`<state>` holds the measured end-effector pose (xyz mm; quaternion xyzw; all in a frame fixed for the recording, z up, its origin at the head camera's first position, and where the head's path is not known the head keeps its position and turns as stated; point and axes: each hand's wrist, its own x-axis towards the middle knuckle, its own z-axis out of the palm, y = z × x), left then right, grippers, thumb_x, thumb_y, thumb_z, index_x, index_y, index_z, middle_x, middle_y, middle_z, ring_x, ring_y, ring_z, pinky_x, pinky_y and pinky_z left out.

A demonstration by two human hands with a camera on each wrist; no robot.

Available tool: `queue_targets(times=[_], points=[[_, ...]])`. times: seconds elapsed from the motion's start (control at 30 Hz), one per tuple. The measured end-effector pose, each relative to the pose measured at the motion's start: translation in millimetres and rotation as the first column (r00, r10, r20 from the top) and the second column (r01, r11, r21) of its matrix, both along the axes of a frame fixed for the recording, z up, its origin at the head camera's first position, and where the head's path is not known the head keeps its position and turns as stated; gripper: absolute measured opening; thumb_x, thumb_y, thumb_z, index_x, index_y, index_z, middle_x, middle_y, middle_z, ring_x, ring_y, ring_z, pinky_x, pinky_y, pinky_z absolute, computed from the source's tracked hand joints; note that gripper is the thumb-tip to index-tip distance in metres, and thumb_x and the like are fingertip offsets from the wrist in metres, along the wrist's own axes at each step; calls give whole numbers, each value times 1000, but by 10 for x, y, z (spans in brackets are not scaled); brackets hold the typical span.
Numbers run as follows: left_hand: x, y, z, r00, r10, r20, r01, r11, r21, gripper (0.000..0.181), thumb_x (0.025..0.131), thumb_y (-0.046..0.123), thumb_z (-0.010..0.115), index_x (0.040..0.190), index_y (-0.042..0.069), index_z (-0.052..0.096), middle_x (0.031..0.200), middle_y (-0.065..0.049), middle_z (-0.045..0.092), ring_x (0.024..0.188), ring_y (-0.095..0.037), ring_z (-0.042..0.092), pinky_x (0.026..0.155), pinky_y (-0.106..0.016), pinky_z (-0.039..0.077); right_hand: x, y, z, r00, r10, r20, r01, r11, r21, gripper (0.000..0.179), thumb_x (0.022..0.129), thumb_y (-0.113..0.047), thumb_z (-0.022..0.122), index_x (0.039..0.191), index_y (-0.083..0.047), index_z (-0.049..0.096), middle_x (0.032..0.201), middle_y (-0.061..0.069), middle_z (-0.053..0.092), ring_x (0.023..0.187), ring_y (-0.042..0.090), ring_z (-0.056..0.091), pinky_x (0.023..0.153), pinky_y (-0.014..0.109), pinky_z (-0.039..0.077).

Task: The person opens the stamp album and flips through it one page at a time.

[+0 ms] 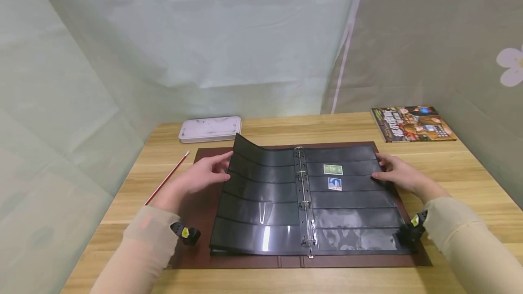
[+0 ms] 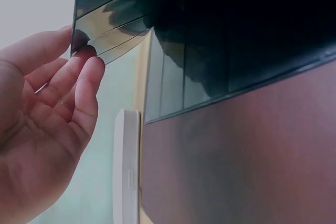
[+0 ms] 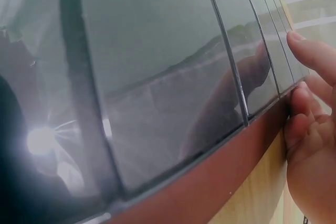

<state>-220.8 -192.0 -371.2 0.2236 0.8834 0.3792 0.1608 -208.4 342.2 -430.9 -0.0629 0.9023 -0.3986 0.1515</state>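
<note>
A ring-bound stamp album [image 1: 245,262] with a dark red cover lies spread on the table. My left hand [image 1: 203,175] pinches the outer edge of a black pocket page [image 1: 261,189], whose far corner curves up off the pages below. In the left wrist view, thumb and fingers [image 2: 89,80] meet at that page's corner. The right-hand page [image 1: 355,199] carries a green stamp [image 1: 333,169] and, under it, a blue stamp [image 1: 335,184]. At this page's outer edge, my right hand [image 1: 398,173] holds on, thumb above and fingers [image 3: 300,100] at the side.
Behind the album stands a pale pencil case [image 1: 210,129] at the left. A red pencil [image 1: 167,177] lies left of the cover, beside my left forearm. At the back right is a colourful comic-style book [image 1: 412,124]. Metal rings [image 1: 302,175] rise along the album's spine.
</note>
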Motion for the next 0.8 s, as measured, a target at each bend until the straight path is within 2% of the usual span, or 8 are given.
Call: queue_targets(times=[0.47, 0.63, 0.8], points=[[29, -119, -241, 999, 35, -22, -36, 997, -64, 70, 86, 12, 66, 145, 1, 31, 118, -19, 56, 95, -23, 54, 77, -35, 46, 28, -1, -4, 1000, -10, -12, 10, 1000, 0, 84, 88, -31, 66, 145, 8, 17, 126, 33, 37, 104, 39, 49, 82, 46, 43], [30, -145, -293, 999, 40, -18, -41, 996, -73, 70, 86, 11, 67, 145, -1, 30, 119, -21, 55, 86, -19, 57, 75, -35, 46, 31, -6, -11, 1000, -16, -12, 16, 1000, -3, 84, 88, -30, 67, 145, 8, 17, 126, 33, 37, 105, 39, 49, 82, 46, 43], [31, -151, -343, 999, 50, -5, -50, 997, -61, 72, 84, 8, 67, 144, -2, 30, 113, -16, 55, 77, -16, 55, 69, -34, 45, 36, -11, -14, 1000, -15, -19, 15, 1000, -6, 84, 88, -30, 67, 145, 8, 17, 127, 33, 37, 106, 41, 48, 83, 47, 42]])
